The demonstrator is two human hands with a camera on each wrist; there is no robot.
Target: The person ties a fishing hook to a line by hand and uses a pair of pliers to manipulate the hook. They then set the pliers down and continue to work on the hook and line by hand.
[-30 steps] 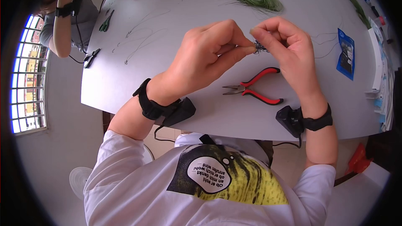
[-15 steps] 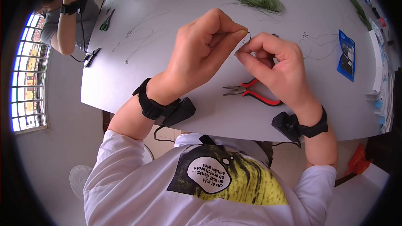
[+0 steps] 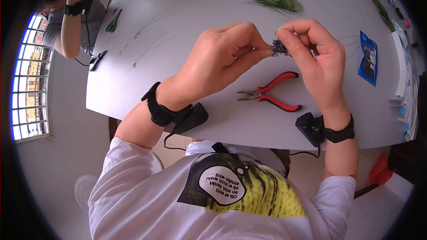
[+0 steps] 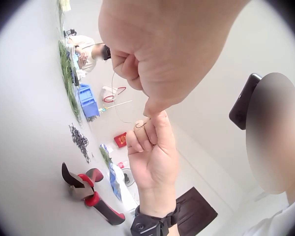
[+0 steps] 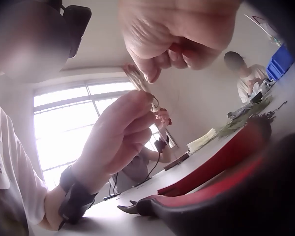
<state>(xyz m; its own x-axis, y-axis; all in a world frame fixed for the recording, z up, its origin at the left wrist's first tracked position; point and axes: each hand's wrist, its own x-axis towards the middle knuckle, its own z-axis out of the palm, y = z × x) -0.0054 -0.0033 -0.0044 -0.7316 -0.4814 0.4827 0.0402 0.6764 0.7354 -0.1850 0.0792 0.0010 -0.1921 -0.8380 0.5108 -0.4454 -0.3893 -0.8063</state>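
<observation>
At one o'clock, your left grip point(image 3: 224, 55) pinches a fishing hook point(image 5: 156, 102), probably light, stiff and sharp, best held by its shank. Your right grip point(image 3: 318, 55) is curled; whether it grasps anything cannot be told.

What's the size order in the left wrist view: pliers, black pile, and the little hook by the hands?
Largest to smallest, as they look there:
1. Pliers, though nearness may enlarge them
2. Black pile
3. Hook

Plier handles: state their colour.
The plier handles are red and black, shown best in the head view.
</observation>
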